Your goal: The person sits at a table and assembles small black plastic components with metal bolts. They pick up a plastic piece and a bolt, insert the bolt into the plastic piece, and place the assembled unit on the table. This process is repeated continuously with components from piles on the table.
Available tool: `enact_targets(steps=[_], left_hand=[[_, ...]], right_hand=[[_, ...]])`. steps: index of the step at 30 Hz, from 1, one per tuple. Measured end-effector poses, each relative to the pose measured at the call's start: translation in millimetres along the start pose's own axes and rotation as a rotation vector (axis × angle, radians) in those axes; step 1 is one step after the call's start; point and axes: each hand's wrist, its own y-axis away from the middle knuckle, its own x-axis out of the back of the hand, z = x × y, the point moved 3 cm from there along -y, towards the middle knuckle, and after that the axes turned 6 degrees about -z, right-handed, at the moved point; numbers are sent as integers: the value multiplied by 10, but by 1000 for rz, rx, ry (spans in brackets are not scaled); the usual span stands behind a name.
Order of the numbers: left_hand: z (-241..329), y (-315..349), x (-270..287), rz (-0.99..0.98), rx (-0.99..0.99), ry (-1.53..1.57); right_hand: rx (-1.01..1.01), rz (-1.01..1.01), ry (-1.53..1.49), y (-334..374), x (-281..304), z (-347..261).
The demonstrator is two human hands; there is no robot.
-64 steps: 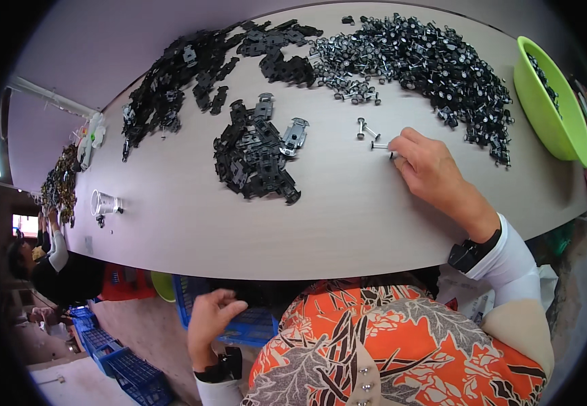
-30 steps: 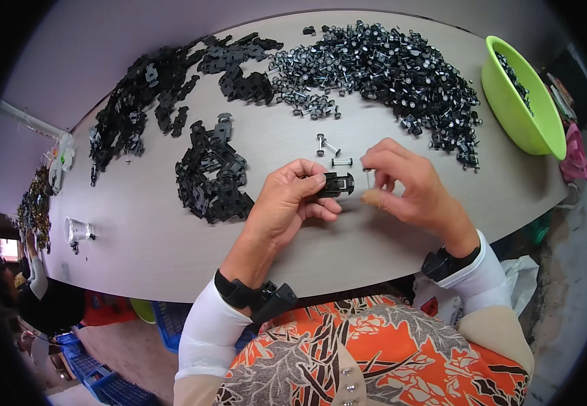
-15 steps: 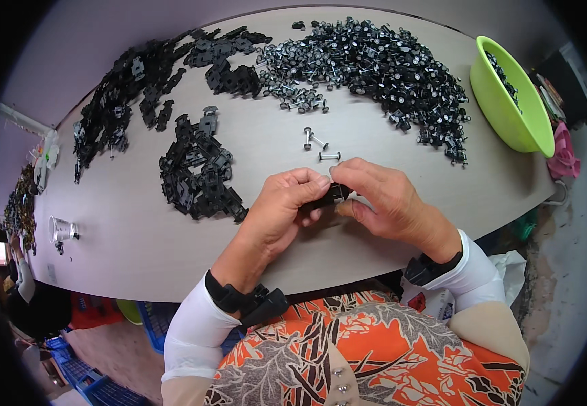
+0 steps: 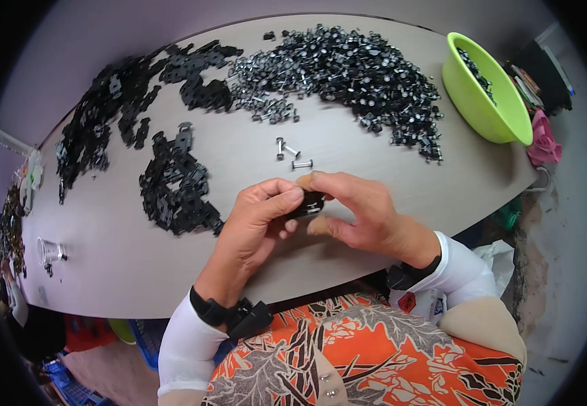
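My left hand (image 4: 258, 220) pinches a small black plastic toy-car chassis (image 4: 309, 204) between thumb and fingers, above the table's near side. My right hand (image 4: 368, 213) curls around the chassis's other end, with the forefinger at its upper edge and the thumb below. A pale metal strip, perhaps an axle, shows across the chassis; fingers hide part of it. Just beyond my hands lie a few loose wheel axles (image 4: 301, 164), silver rods with black wheels. A heap of black chassis parts (image 4: 171, 193) sits left of my left hand.
A large pile of wheel axles (image 4: 361, 78) covers the table's far side. More black parts (image 4: 100, 111) are heaped at far left. A lime-green basin (image 4: 510, 111) holding axles stands at right. A clear cup (image 4: 50, 250) is at left. Another person (image 4: 16, 304) works at the left edge.
The view has shifted, so the table things appear further left and slightly lower. My right thumb and forefinger have spread a little around the chassis, which stays in my left hand.
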Motion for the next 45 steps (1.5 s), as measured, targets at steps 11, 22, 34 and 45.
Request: enact_targets(steps=[11,22,34,45], left_hand=[[4,-68,-12,86,-16,-99],[2,-45,10,75,2,-134],[4,-60,0,18,25,-82],[-13,-72,0,0,29,-124]], right_hand=[[-376,-42,795,115,671,952],[-426,-54,451,139,710,710],[-261,-277,372,123,359,427],[-437,-246,37,200,544,625]])
